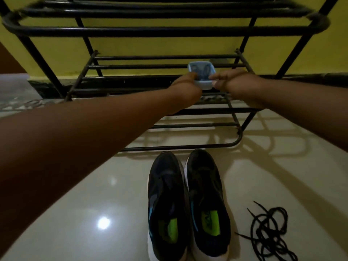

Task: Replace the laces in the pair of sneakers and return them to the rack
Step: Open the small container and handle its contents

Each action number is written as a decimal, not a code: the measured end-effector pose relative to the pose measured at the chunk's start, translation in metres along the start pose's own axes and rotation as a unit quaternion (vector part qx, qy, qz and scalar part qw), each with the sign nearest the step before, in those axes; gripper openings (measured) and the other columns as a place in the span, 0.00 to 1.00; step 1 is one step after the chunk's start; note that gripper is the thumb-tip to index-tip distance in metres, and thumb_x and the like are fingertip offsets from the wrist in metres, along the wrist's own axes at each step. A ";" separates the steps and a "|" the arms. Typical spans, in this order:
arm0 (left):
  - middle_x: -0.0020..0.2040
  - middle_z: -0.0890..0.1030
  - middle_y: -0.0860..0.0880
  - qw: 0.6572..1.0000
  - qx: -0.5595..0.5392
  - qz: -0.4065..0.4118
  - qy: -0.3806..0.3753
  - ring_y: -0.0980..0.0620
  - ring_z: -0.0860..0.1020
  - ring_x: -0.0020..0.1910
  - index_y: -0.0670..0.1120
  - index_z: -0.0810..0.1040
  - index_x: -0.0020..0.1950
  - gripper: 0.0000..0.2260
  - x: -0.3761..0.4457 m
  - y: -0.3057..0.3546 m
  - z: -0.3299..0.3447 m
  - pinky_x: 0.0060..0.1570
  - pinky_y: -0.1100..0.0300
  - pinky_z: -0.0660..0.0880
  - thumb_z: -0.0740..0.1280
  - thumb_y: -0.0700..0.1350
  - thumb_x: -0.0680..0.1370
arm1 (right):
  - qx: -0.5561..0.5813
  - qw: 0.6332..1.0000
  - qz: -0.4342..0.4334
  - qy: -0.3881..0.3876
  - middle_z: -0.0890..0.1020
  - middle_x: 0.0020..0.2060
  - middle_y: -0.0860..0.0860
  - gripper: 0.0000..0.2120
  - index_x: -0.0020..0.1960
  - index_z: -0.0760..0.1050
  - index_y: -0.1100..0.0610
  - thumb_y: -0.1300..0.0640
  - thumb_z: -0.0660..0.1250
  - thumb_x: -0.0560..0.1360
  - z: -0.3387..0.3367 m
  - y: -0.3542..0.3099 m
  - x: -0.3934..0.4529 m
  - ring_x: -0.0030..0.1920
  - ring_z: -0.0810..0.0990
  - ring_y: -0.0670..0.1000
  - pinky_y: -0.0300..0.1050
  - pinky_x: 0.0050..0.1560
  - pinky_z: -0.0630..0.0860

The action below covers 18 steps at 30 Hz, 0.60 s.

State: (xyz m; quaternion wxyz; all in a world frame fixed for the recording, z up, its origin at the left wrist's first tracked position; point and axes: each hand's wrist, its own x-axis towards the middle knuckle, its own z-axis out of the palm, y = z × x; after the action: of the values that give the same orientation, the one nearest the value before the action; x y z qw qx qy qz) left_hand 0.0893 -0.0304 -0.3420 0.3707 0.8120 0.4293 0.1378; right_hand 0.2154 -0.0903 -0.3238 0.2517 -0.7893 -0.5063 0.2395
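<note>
Sneakers (188,206) well below hands (212,85)

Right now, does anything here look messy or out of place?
Only the black laces, lying in a loose tangle on the floor right of the sneakers, which have no laces in them. Nothing looks spilled or damaged.

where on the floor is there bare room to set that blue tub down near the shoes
Bare tile lies left of the sneakers, under the left arm, and in the strip between the sneakers and the loose laces. The lower right is crowded by the laces. Both hands grip the tub over the rack.
</note>
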 end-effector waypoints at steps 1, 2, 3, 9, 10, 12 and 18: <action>0.63 0.72 0.41 1.000 0.008 0.002 0.005 0.45 0.76 0.55 0.46 0.63 0.73 0.23 -0.001 0.001 0.002 0.44 0.60 0.72 0.61 0.39 0.78 | 0.044 0.999 0.005 0.004 0.71 0.66 0.52 0.16 0.67 0.71 0.49 0.53 0.61 0.79 0.003 0.004 -0.002 0.62 0.72 0.54 0.48 0.57 0.74; 0.63 0.73 0.41 1.000 0.012 0.005 0.014 0.45 0.76 0.57 0.45 0.63 0.72 0.22 -0.002 0.003 0.002 0.46 0.60 0.72 0.61 0.39 0.78 | 0.080 0.997 0.008 0.004 0.73 0.64 0.52 0.16 0.66 0.72 0.50 0.54 0.62 0.79 0.004 0.008 -0.005 0.61 0.73 0.53 0.47 0.54 0.74; 0.63 0.73 0.41 1.000 0.014 0.011 0.021 0.45 0.76 0.58 0.44 0.64 0.72 0.22 -0.005 0.004 0.002 0.47 0.60 0.72 0.61 0.39 0.78 | 0.106 0.994 0.009 0.003 0.75 0.62 0.53 0.15 0.65 0.73 0.51 0.56 0.63 0.79 0.005 0.009 -0.007 0.58 0.75 0.53 0.46 0.53 0.75; 0.59 0.77 0.43 0.997 -0.025 0.060 0.031 0.51 0.77 0.44 0.43 0.66 0.71 0.20 -0.058 0.008 -0.001 0.33 0.69 0.71 0.62 0.40 0.78 | 0.213 0.973 -0.002 0.090 0.80 0.41 0.57 0.06 0.42 0.76 0.59 0.57 0.67 0.76 0.002 0.005 -0.042 0.39 0.80 0.52 0.44 0.44 0.81; 0.59 0.77 0.43 0.997 -0.027 0.067 0.025 0.53 0.77 0.41 0.44 0.66 0.71 0.21 -0.070 0.008 -0.002 0.31 0.69 0.72 0.62 0.41 0.78 | 0.234 0.968 0.004 0.093 0.80 0.40 0.56 0.07 0.41 0.75 0.59 0.57 0.68 0.75 0.003 0.004 -0.050 0.39 0.81 0.53 0.43 0.41 0.81; 0.59 0.77 0.45 0.997 -0.033 0.073 0.006 0.56 0.78 0.39 0.46 0.65 0.72 0.22 -0.098 0.008 -0.003 0.30 0.70 0.74 0.63 0.42 0.79 | 0.273 0.958 0.022 0.090 0.79 0.38 0.56 0.08 0.39 0.72 0.58 0.61 0.68 0.75 0.006 0.000 -0.068 0.34 0.80 0.52 0.40 0.34 0.80; 0.62 0.75 0.48 0.994 -0.094 0.053 -0.029 0.56 0.79 0.49 0.51 0.59 0.74 0.28 -0.188 -0.007 -0.005 0.50 0.51 0.80 0.66 0.40 0.77 | 0.331 0.941 0.064 0.018 0.78 0.40 0.58 0.09 0.46 0.70 0.59 0.72 0.64 0.73 0.019 -0.006 -0.135 0.30 0.78 0.52 0.38 0.27 0.75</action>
State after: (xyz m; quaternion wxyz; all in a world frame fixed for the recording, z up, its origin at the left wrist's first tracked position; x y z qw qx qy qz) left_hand -0.0287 -0.1754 -0.3255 0.4502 0.7987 0.3598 0.1734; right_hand 0.1486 -0.2090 -0.3179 0.4913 -0.6967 -0.3422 0.3951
